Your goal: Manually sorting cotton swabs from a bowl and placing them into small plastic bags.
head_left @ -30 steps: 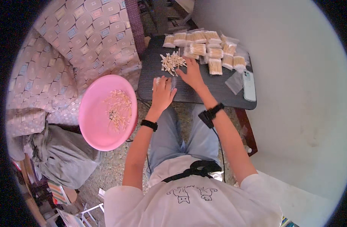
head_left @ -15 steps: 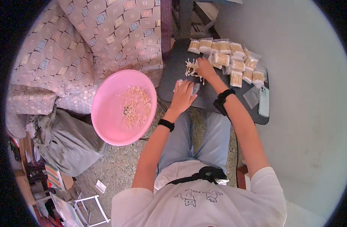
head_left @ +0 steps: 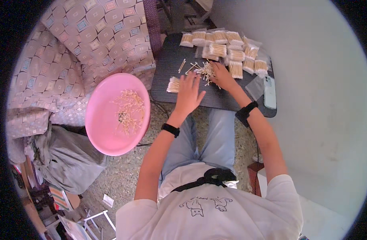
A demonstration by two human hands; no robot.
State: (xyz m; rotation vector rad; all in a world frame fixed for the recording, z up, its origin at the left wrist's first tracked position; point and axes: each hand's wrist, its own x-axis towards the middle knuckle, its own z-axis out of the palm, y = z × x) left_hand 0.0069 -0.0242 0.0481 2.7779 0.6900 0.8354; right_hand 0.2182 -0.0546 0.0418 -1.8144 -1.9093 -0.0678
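Your left hand (head_left: pixel 188 93): fingers spread | swab bundle (head_left: pixel 173 85): beside it on table (head_left: pixel 164 64), long axes running away from you | your right hand (head_left: pixel 223 76): at criss-crossed loose swabs (head_left: pixel 204 70), can't tell grip

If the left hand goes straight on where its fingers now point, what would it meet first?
Probably the loose cotton swabs just beyond the left hand, though its height above the black table is unclear.

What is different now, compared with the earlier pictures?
The right hand and most loose swabs have moved right. The left hand has also moved right, uncovering a swab bundle. The packets, phone and basin stayed in place.
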